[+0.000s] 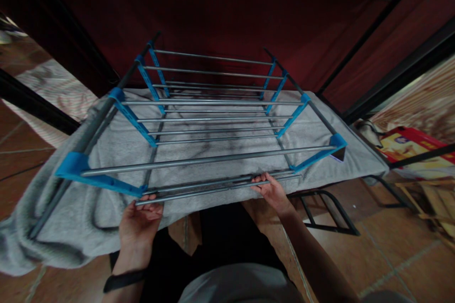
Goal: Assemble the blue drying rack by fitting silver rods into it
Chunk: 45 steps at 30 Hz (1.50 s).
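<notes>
A loose grey metal tube (199, 193) spans between my two hands at the near edge of the bed. My left hand (140, 220) is palm up, with fingers and thumb closed around the tube's left end. My right hand (272, 192) grips the tube towards its right end, fingers curled from above. Just beyond lies a partly assembled rack, its metal crossbars (213, 157) joined by blue plastic brackets (73, 165). One blue bracket's lower end (140, 191) is close to my left fingers. Another tube (199, 183) runs right behind the held one.
A grey blanket (106, 213) covers the surface under the rack. A dark flat object (339, 154) sits beneath the right corner bracket. Dark red fabric (220, 9) hangs behind. To the right are a red and yellow box (405, 144) and a black metal frame (330, 210) near the tiled floor.
</notes>
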Motion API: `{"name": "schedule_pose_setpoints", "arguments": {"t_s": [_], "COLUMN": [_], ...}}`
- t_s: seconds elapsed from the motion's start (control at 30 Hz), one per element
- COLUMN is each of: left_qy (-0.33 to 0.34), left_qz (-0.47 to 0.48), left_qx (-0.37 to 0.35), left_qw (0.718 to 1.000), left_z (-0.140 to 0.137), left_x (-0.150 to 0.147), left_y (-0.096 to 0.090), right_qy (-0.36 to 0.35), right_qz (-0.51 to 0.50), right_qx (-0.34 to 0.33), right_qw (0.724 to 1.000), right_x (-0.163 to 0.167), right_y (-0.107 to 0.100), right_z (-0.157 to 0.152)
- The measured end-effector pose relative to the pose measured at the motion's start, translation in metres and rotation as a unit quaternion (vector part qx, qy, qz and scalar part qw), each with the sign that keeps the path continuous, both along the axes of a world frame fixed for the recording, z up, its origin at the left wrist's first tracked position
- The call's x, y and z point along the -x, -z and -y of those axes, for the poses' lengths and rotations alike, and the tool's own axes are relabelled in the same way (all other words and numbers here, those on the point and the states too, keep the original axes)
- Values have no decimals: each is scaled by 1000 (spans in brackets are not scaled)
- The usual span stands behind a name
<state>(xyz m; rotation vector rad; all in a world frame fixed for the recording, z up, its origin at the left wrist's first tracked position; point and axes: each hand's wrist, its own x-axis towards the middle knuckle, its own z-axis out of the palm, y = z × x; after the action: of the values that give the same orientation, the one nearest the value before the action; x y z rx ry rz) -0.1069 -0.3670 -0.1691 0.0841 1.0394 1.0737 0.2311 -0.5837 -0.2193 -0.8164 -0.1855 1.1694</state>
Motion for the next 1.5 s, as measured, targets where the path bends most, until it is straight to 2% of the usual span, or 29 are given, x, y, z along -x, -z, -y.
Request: {"name": "schedule_pose_setpoints", "arguments": {"t_s": [0.93,1.17,1.5], "left_qy": [-7,2,-15], "left_qz": [-11,-13,-42], "left_qx": [-14,-15,0], "left_qw": [1000,1000,999], "left_z": [3,3,-8], "left_x": [0,-2,14], "left_y": [3,0,-3], "right_qy": [11,11,18], "right_qz": [8,0,-10], "right_qx": [-3,2,6], "right_qw": [1000,1000,1000], "right_x": [1,2,-8], "right_y": [3,-3,-8], "right_z": [2,4,12]}}
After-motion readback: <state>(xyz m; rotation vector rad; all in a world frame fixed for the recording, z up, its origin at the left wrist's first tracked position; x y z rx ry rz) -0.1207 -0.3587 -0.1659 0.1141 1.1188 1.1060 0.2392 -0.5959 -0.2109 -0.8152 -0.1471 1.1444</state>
